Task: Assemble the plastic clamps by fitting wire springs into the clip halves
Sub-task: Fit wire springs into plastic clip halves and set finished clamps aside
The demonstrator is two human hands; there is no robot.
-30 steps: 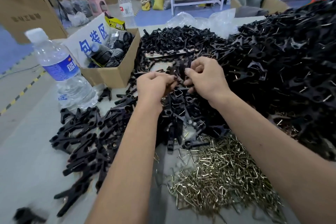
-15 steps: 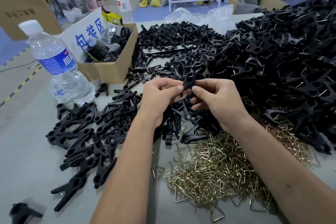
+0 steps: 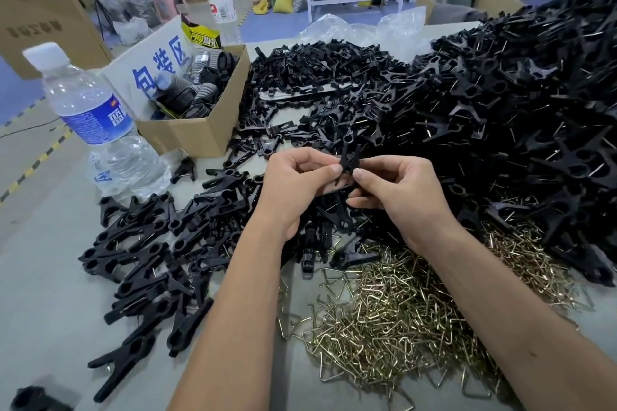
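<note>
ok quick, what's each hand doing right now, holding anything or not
Left hand: fingers pinch the black clamp from its left side.
Right hand: thumb and fingers pinch the same clamp from its right side.

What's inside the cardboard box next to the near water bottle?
The cardboard box holds black ribbed cylindrical items, a yellow-and-black packet and a white sign with blue characters leaning in it. The box's walls and those items hide anything lower down.

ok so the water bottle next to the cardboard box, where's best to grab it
Probably around the water bottle at its blue label, coming from the near left side. It stands upright, the label band looks straight-walled, and the cardboard box crowds its right, with black clamps at its base.
</note>
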